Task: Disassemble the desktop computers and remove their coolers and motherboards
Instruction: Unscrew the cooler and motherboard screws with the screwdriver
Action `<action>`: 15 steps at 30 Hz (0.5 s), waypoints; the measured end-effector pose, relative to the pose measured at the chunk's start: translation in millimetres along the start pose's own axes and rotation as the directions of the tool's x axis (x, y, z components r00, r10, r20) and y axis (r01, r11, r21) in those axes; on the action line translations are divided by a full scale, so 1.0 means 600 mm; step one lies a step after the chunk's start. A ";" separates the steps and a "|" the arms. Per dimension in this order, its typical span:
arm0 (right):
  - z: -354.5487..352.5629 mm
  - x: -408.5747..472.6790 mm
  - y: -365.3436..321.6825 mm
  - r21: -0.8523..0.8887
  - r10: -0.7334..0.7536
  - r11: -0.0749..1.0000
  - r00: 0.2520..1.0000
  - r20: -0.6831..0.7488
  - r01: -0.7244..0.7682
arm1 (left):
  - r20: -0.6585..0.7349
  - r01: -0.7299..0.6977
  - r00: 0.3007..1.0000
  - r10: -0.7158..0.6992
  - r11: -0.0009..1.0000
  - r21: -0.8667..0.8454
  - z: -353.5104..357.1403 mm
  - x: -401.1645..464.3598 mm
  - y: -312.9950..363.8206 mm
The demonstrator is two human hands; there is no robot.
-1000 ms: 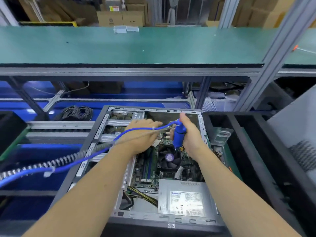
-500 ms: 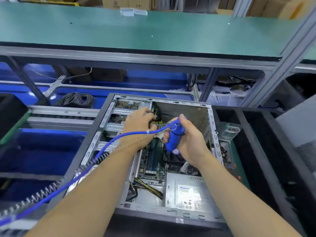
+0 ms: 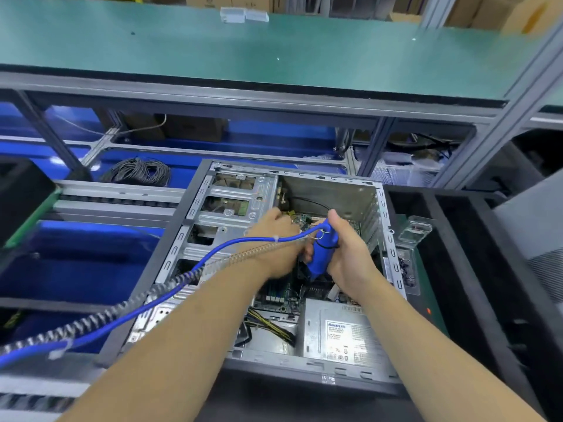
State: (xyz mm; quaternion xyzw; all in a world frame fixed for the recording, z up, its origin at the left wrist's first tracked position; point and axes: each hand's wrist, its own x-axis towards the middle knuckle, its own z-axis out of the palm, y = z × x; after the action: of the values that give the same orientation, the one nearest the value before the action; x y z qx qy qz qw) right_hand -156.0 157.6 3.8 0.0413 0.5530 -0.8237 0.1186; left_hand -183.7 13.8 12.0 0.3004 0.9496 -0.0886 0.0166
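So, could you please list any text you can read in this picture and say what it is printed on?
Nothing reads for certain.
Power supply sticker: a blue brand word heads it, too blurred to spell; the small print and marks below are too small.
Cardboard boxes at the back: print too blurred.

Single view, head-worn camera, wide-angle; straight frame rails bow near edges. Looks forward and steeply down from above both forearms. Open computer case [image 3: 292, 263] sits near, centre-low in frame, seen from above into its inside. Left hand [image 3: 274, 242] and right hand [image 3: 347, 257] close to lens, mid-frame. Upper part of frame reaches farther: green shelf [image 3: 274, 47], cardboard boxes [image 3: 475, 10] beyond, blurred, probably from head motion. No second view, so no shared part.
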 end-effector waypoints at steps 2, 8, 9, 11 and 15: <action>-0.009 0.000 -0.004 0.037 0.018 0.999 1.000 -0.017 -0.018 | 0.286 0.029 0.958 -0.020 0.999 -0.025 0.010 -0.012 0.043; -0.005 0.002 0.000 0.042 0.047 0.998 0.999 0.027 -0.048 | 0.467 0.307 0.857 -0.219 0.944 -0.120 0.036 -0.025 0.089; -0.001 0.005 0.003 0.023 0.056 0.998 0.998 0.033 -0.057 | 0.469 0.349 0.848 -0.246 0.925 -0.147 0.037 -0.024 0.088; 0.005 0.009 0.007 -0.011 0.076 0.997 0.996 0.039 -0.075 | 0.506 0.408 0.822 -0.260 0.890 -0.205 0.042 -0.025 0.088; 0.003 0.015 0.014 0.009 0.060 0.998 0.997 0.039 -0.060 | 0.530 0.499 0.784 -0.323 0.836 -0.229 0.043 -0.028 0.084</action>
State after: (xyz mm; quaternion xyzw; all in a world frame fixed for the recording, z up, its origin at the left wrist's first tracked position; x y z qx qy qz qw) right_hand -162.6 151.2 -5.0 0.0426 0.5451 -0.8230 0.1539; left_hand -141.9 40.1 -20.2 0.0432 0.9587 0.0139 0.2808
